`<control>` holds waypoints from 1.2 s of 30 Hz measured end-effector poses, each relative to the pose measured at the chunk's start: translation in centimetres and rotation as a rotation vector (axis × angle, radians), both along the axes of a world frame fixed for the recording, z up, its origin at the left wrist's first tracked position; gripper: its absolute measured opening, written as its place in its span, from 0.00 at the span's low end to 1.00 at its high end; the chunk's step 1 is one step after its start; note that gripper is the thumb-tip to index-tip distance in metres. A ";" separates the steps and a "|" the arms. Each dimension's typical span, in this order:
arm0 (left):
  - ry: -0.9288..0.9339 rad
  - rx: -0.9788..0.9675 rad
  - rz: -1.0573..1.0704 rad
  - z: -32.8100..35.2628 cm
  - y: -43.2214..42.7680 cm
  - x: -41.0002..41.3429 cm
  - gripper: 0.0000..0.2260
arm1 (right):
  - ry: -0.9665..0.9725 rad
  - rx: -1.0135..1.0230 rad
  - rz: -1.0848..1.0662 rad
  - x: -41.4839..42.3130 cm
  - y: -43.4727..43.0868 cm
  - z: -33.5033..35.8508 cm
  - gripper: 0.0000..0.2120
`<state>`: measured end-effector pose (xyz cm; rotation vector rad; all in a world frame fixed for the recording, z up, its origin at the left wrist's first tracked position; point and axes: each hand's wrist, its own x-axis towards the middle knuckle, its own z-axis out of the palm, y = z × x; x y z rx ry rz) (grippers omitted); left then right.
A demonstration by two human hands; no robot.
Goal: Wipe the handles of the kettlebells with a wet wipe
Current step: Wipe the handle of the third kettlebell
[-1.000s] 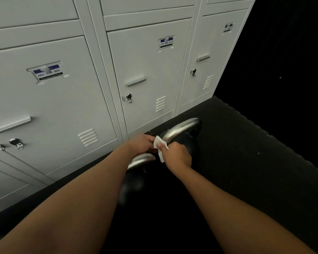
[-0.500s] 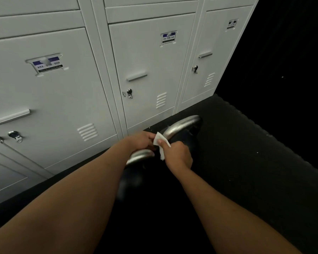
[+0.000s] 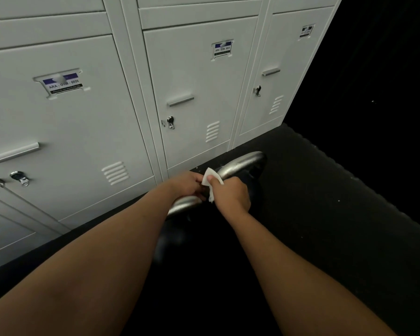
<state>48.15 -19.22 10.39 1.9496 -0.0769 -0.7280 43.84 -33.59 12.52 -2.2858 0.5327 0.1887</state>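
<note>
Two dark kettlebells stand on the black floor in front of the lockers. The far one has a silver handle [image 3: 243, 163]; the near one's silver handle [image 3: 183, 206] shows below my hands, with its dark body [image 3: 170, 241] barely visible. My right hand [image 3: 230, 194] pinches a white wet wipe [image 3: 210, 180] just above the near handle. My left hand [image 3: 187, 184] has its fingers on the wipe's left edge, holding it too. The kettlebell bodies are mostly lost in shadow.
Grey metal lockers [image 3: 87, 122] with labels, pull handles and key locks fill the wall right behind the kettlebells. Black rubber flooring [image 3: 325, 202] stretches to the right. The upper right is dark.
Both hands stay together over the near handle, still holding the wipe. The view has shifted only slightly.
</note>
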 end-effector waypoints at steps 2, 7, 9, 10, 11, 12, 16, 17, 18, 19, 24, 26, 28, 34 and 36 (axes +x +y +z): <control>-0.016 0.000 0.002 0.1 0.0 -0.1 0.09 | 0.003 0.038 -0.036 0.3 0.5 0.3 0.27; 0.026 -0.024 0.019 -0.4 0.2 0.1 0.09 | 0.062 0.134 -0.095 -0.8 -1.1 -0.4 0.31; 0.014 -0.013 0.019 -0.5 0.1 0.2 0.08 | 0.022 0.150 -0.099 -0.4 -0.7 -0.3 0.31; 0.003 -0.006 0.019 -0.5 0.1 0.2 0.07 | 0.007 0.164 -0.108 -0.1 -0.3 -0.1 0.30; -0.009 0.002 0.018 -0.3 0.0 0.1 0.06 | 0.003 0.184 -0.121 0.0 0.1 0.0 0.31; -0.018 0.012 0.019 -0.2 0.0 0.1 0.06 | 0.007 0.207 -0.139 0.0 0.3 0.0 0.32; -0.008 0.042 0.020 -0.3 0.0 0.3 0.08 | 0.070 0.228 -0.182 -0.8 -0.5 -0.5 0.29; -0.014 0.046 0.019 -0.3 0.0 0.2 0.08 | 0.075 0.227 -0.188 -0.9 -0.4 -0.5 0.27; -0.022 0.043 0.021 -0.3 0.0 0.2 0.08 | 0.061 0.223 -0.198 -0.8 -0.2 -0.5 0.28; -0.033 0.040 0.021 -0.3 -0.1 0.2 0.08 | 0.040 0.214 -0.212 -0.6 0.3 -0.2 0.29; -0.054 0.020 0.025 -0.5 -0.1 0.1 0.06 | -0.007 0.131 -0.280 -0.9 1.5 0.4 0.33; -0.042 0.002 0.039 -0.6 0.0 0.1 0.07 | -0.004 0.102 -0.251 -1.2 1.1 0.0 0.34; -0.039 -0.008 0.033 -0.5 0.0 0.0 0.08 | -0.012 0.116 -0.238 -0.8 0.9 -0.1 0.32; -0.035 -0.033 0.014 -0.2 0.1 0.0 0.08 | -0.008 0.208 -0.337 -0.4 1.3 0.4 0.35; -0.047 -0.012 0.016 -0.1 0.1 -0.1 0.06 | -0.024 0.196 -0.346 -0.8 0.8 0.2 0.36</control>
